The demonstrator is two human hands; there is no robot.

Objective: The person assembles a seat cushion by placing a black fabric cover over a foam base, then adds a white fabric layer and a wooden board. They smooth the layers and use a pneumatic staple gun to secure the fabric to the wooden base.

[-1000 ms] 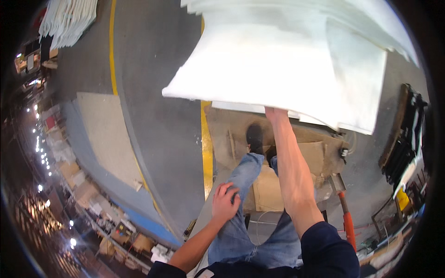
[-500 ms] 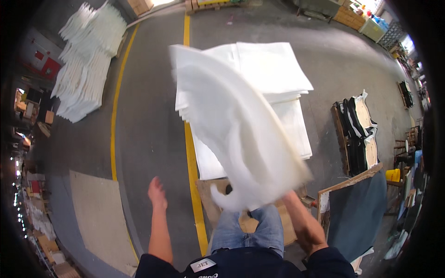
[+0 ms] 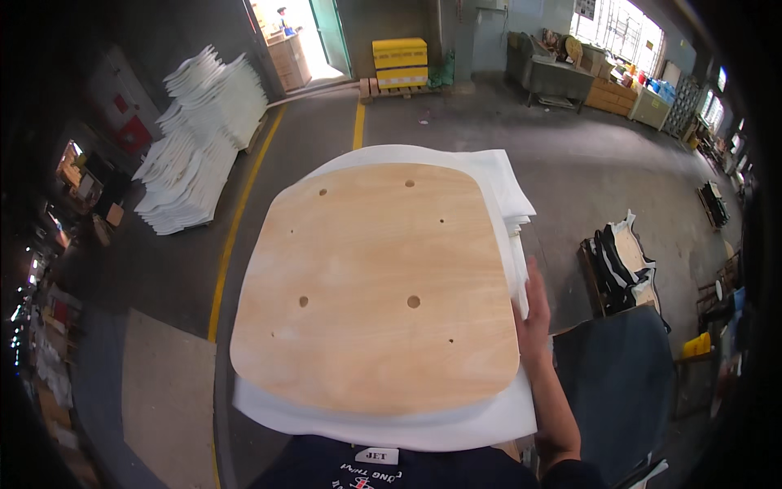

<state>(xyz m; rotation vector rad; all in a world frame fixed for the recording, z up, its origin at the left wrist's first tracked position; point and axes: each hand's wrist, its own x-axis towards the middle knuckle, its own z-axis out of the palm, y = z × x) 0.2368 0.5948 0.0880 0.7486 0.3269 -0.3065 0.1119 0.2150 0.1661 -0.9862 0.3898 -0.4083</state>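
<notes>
A pale plywood panel [image 3: 366, 261] with rounded corners and several drilled holes fills the middle of the head view. Beneath it lies a white padding sheet [image 3: 391, 428], sticking out past the panel's near and far edges. My right hand [image 3: 533, 322] is at the right side of the panel and sheet, its fingers stretched out flat along the edge. Whether it bears any of their weight I cannot tell. My left hand is out of sight; the panel and sheet cover much of that side. Behind them shows part of a stack of white sheets [image 3: 515, 191].
A tall leaning stack of white sheets [image 3: 195, 155] stands at far left. A beige board [image 3: 167, 391] lies on the floor at left. To the right are a dark panel [image 3: 619, 375] and a pile of black-and-wood pieces [image 3: 623, 261]. A yellow box [image 3: 399, 63] stands at the back.
The white sheet, swinging blurred from my right hand before, now lies under the plywood panel, which faces up. My left hand has gone from view. The view has tilted up toward the doorway.
</notes>
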